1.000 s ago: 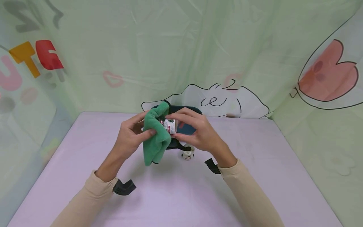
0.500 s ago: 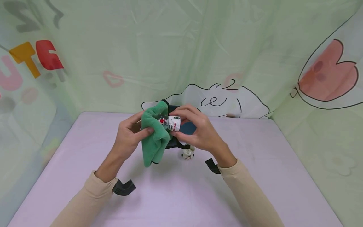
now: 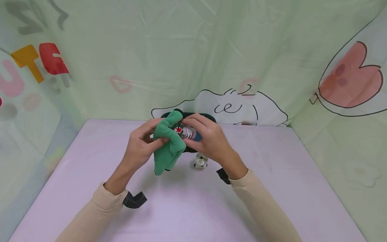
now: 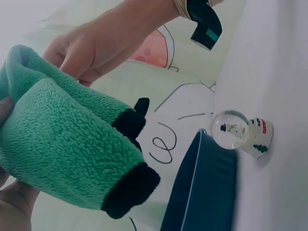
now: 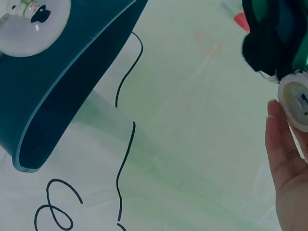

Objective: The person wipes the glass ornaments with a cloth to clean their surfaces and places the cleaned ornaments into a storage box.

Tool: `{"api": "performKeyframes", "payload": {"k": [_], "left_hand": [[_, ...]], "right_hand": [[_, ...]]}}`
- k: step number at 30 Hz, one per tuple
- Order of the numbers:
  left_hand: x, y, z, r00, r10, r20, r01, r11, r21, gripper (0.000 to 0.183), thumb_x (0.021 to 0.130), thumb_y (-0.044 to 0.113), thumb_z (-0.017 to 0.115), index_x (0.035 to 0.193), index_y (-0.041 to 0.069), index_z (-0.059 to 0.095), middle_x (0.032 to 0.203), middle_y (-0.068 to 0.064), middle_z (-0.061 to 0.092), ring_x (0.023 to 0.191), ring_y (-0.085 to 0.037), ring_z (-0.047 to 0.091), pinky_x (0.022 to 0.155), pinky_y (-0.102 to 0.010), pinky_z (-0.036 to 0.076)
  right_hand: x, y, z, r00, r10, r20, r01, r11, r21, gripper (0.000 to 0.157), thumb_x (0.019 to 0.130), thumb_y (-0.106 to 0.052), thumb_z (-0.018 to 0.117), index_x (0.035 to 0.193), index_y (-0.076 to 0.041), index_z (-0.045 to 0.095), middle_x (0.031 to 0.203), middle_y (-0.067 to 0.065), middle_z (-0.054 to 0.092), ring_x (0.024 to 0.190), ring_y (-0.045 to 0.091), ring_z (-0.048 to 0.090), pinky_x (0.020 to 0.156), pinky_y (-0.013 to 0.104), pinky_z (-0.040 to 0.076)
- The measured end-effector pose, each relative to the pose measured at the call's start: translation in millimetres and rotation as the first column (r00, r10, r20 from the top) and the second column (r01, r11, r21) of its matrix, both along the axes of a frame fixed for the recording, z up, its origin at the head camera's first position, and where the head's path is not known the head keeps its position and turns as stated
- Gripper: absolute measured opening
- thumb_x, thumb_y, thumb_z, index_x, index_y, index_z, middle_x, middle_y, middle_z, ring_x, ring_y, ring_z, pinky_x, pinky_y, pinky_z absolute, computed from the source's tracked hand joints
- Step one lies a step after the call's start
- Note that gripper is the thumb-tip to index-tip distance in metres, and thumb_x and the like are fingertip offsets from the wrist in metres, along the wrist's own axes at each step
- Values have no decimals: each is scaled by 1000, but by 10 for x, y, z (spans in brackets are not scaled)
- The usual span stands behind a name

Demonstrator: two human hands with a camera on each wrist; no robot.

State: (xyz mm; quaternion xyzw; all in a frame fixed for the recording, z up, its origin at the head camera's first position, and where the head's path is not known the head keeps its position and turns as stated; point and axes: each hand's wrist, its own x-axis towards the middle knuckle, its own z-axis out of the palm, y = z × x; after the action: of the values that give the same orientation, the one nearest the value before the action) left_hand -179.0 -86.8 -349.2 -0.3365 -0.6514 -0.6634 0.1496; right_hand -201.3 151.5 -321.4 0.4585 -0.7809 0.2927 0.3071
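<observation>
My left hand (image 3: 139, 143) holds a fluffy green cloth (image 3: 164, 146) with black edging, thumb on the near side. Its folds wrap partly around the clear dome of a small snow globe (image 3: 189, 132), which has a red figure inside. My right hand (image 3: 213, 139) grips that globe by its white printed base, tipped sideways above the table. In the right wrist view the underside of the base (image 5: 292, 98) faces the camera beside the fingers. The cloth hides part of the dome. A second snow globe (image 4: 257, 138), with a snowman inside, stands upright on the table below.
Behind the standing globe is a dark teal bin (image 4: 211, 185) with a raised rim, largely hidden by the hands in the head view. The pale lilac table (image 3: 193, 208) backs onto a green printed curtain (image 3: 169, 60). Each wrist carries a black camera mount.
The held snow globe has turned and tilted, and its base print now faces differently. The cloth first shifted slightly left, then back right. My right hand has edged left and rotated a little.
</observation>
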Motion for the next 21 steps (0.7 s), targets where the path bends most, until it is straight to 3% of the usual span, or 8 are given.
{"api": "performKeyframes", "payload": {"k": [7, 11, 14, 18, 21], "left_hand": [[-12, -15, -10, 999, -6, 40, 11, 993, -116, 51, 89, -10, 71, 138, 0, 58, 130, -2, 62, 107, -17, 65, 85, -29, 60], [-16, -25, -6, 999, -2, 46, 8, 993, -120, 51, 91, -4, 72, 139, -2, 56, 126, 2, 64, 105, -14, 67, 82, -28, 60], [-13, -23, -11, 998, 10, 65, -3, 994, -111, 53, 91, 0, 73, 142, -1, 55, 124, 7, 65, 104, -13, 68, 79, -26, 60], [-9, 12, -36, 996, 7, 91, 3, 994, -113, 55, 92, 0, 71, 144, 0, 53, 130, -6, 63, 109, -14, 67, 83, -26, 59], [-3, 30, -53, 996, -5, 94, 15, 994, -104, 56, 93, 4, 71, 145, -1, 51, 134, -20, 59, 113, -15, 65, 87, -25, 58]], "right_hand": [[-30, 28, -25, 998, 50, -38, -48, 997, 55, 46, 84, -21, 85, 123, -3, 67, 110, 9, 69, 107, 26, 54, 89, 36, 53], [-36, 39, -16, 994, 108, 31, -107, 994, -29, 45, 84, -22, 85, 123, -6, 69, 111, 6, 72, 104, 26, 51, 87, 34, 48], [-22, 44, 5, 980, 157, 121, -142, 982, -126, 51, 86, -35, 84, 125, -6, 70, 112, 3, 73, 100, 23, 50, 83, 31, 46], [27, 15, 49, 959, 210, 192, -168, 962, -214, 56, 86, -40, 82, 126, -3, 69, 110, 5, 71, 99, 20, 55, 85, 29, 50], [63, -16, 79, 946, 240, 216, -187, 952, -241, 55, 79, -17, 89, 126, -1, 67, 113, 8, 71, 104, 19, 60, 91, 31, 52]]}}
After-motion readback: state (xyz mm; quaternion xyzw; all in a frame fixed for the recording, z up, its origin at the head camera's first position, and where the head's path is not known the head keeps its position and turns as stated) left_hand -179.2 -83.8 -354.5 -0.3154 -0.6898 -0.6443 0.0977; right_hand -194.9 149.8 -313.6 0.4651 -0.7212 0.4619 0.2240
